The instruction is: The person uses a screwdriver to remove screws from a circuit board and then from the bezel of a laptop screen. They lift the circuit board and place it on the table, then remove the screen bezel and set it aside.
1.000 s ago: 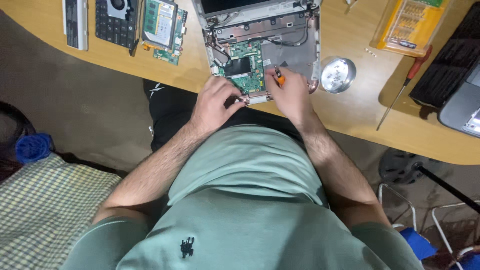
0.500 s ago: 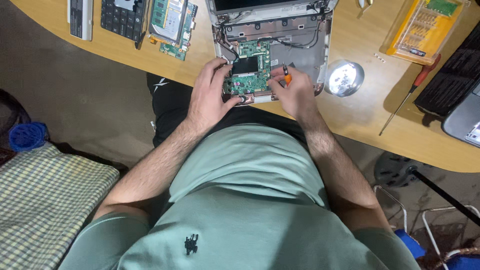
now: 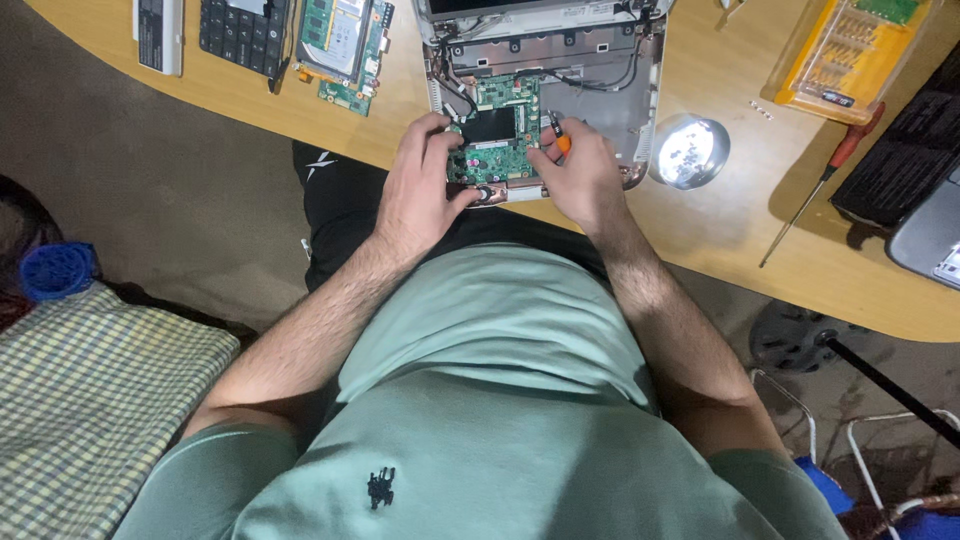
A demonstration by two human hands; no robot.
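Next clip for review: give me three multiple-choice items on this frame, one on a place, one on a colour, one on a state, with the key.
1. Where does the small round metal dish sit?
A. right of the opened laptop
B. left of the keyboard
C. on the person's lap

2. What colour is the handle of the long screwdriver lying on the desk?
A. blue
B. red
C. white

3. What does the right hand hold?
A. nothing
B. a cloth
C. a small orange-handled tool

Key: 1 A, the dish lies just beside the laptop's right edge. 2 B, the handle shows red near the yellow bit case. 3 C, the tool's orange part pokes out of the closed grip, while the left hand rests on the green circuit board.
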